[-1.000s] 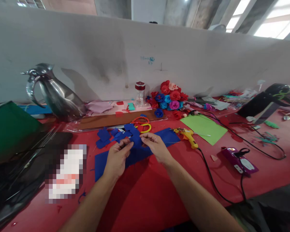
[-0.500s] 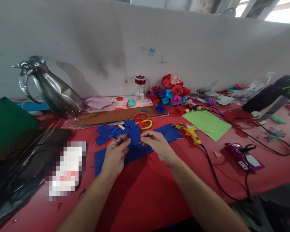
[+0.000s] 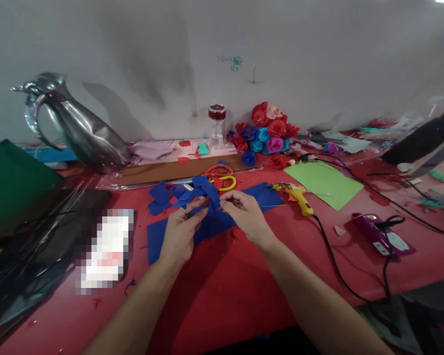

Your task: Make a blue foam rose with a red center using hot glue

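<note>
My left hand (image 3: 180, 231) and my right hand (image 3: 246, 215) meet over the red table (image 3: 222, 291), both pinching a small piece of blue felt (image 3: 204, 191) held a little above a larger blue felt sheet (image 3: 210, 225). The left thumb and fingers grip its near edge. From the right, fingertips close on its other end. More blue cut pieces (image 3: 159, 197) lie just behind the hands. Scissors with orange and yellow handles (image 3: 222, 179) rest beyond the felt.
A yellow glue gun (image 3: 299, 195) with a black cable lies right of the hands, beside a green sheet (image 3: 323, 183). Felt roses (image 3: 267, 134) and a small jar (image 3: 216, 125) stand by the wall. A metal jug (image 3: 74, 129) and dark bags fill the left; a purple device (image 3: 383, 236) lies right.
Both hands have lifted the blue felt piece slightly and drawn closer together. The camera has tilted down, so the table sits higher in view.
</note>
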Motion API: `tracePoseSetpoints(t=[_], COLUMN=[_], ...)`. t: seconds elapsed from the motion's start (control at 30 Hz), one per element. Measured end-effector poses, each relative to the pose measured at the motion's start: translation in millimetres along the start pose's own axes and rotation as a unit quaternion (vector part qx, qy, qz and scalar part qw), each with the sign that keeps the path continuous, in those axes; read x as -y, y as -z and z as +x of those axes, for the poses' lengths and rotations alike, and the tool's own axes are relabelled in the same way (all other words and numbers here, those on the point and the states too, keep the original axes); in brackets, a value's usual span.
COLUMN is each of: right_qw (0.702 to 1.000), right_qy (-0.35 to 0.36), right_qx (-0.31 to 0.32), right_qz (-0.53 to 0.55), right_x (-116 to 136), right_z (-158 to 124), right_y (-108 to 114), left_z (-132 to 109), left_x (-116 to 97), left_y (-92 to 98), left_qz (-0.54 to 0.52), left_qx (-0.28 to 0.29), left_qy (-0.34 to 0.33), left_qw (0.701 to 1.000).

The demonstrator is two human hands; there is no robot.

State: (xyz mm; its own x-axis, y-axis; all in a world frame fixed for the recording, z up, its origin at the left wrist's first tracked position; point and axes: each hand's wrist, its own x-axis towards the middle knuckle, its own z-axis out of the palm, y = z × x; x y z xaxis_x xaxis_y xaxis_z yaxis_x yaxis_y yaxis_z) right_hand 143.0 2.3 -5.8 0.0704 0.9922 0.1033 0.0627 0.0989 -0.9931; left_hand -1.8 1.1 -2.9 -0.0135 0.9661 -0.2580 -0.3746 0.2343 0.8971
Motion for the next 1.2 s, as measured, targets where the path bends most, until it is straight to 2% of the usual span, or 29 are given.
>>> tracePoseSetpoints(t=[0.17,0.33,0.47,0.63,0.83,1.0,1.2], right_qw=[0.998,0.998,0.997,0.991,0.968,0.961,0.959], right_qy=[0.036,0.029,0.025,0.071,0.138,0.145,0.149], right_qx=[0.027,0.056,0.05,0.022,0.012,0.02,0.015], right_qz=[-0.034,-0.031,-0.043,-0.109,-0.211,-0.236,-0.242], right_x=[3.1,1.2,0.8,2.7,4.6,4.5,3.7], right_z=[-5.5,-5.9,-5.6,-7.7,-9.5,-9.2,-9.7], right_y=[-5.2,-6.0,-3.9,-3.8,-3.8,-3.9,-4.1], left_z=[-3.8,-1.6,0.5,-0.7,-1.7,-1.9,-2.6], left_x=[1.2,3.4,4.0,0.4,-1.2,-0.3,-1.6], left_y=[-3.9,-1.8,0.0,-0.2,0.1,0.0,0.0], left_qz=[-0.008,-0.025,-0.035,-0.017,0.004,0.029,0.032], left_qx=[0.058,0.051,0.051,0.042,0.052,0.079,0.067], left_qy=[0.035,0.05,0.041,0.047,0.05,0.03,0.019], left_qw=[0.998,0.997,0.997,0.998,0.997,0.996,0.997])
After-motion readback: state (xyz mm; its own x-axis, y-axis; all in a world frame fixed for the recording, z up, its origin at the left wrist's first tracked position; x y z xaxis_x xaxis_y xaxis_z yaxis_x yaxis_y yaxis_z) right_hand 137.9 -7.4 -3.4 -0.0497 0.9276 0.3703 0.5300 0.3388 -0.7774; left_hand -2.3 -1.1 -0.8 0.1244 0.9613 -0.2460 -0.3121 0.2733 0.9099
